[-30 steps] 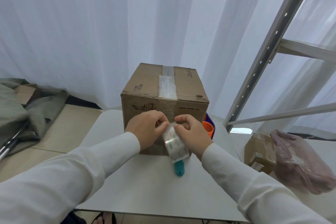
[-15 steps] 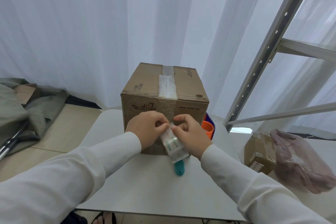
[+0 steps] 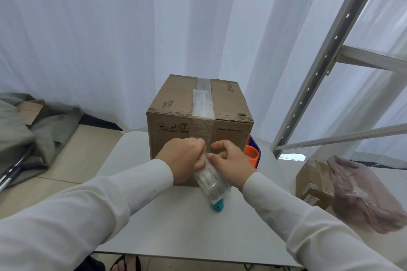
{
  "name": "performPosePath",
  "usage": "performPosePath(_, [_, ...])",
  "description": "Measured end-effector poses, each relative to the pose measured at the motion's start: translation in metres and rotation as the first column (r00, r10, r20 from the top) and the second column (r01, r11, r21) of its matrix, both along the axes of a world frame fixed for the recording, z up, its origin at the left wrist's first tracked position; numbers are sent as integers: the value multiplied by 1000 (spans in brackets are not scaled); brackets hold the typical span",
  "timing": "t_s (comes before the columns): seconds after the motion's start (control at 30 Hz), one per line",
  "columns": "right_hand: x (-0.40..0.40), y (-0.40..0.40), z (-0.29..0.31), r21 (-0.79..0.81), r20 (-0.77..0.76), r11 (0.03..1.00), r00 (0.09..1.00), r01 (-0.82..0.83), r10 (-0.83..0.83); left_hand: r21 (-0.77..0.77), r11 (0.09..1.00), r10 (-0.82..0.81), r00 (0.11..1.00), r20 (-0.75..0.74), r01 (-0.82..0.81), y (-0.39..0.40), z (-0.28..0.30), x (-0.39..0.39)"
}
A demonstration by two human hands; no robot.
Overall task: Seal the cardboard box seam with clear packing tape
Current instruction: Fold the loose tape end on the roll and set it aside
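Both hands work a tape roll against the near face of a closed box.

Head view: the left hand (image 3: 184, 157) and right hand (image 3: 231, 161), fingers curled, pinch the clear packing tape roll (image 3: 211, 180) between them, just before the cardboard box (image 3: 199, 116). Tape already covers its top seam; contents hidden. Right of the right hand, an orange cup (image 3: 252, 154).

1. Bright, soft daylight comes through the white curtain (image 3: 110, 39) filling the upper frame; it looks cool and bluish.
2. Shadows are faint: a weak one under the box (image 3: 199, 125) and sleeves on the table (image 3: 176, 226).
3. Mild glare shows on the clear tape (image 3: 203, 103).
4. Wide-angle distortion bends the metal rack (image 3: 326, 55) at right and stretches the lower corners.
5. The centre is sharp; the edges are slightly soft.
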State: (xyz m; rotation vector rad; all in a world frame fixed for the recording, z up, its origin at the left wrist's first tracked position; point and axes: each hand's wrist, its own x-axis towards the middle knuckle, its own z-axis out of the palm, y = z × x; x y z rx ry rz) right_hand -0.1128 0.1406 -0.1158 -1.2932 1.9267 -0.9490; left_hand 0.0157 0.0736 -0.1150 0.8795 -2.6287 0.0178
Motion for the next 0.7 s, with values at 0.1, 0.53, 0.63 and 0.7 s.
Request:
performPosePath(0.1, [-1,0,3,37,26,999,999,-23,22,18,1000,15,1000,0,-15,3,1,-1])
performPosePath(0.53, [0,1,6,216,297,960,948,-181,112,90,995,-53,997,48,48,2,0,-5])
performPosePath(0.63, [1,-1,7,216,381,967,924,-136,45,-10,997,-82,997,7,82,2,0,-7])
performPosePath(0.7, [1,-2,5,202,403,972,915,-121,30,-8,996,-89,996,-26,88,2,2,-5])
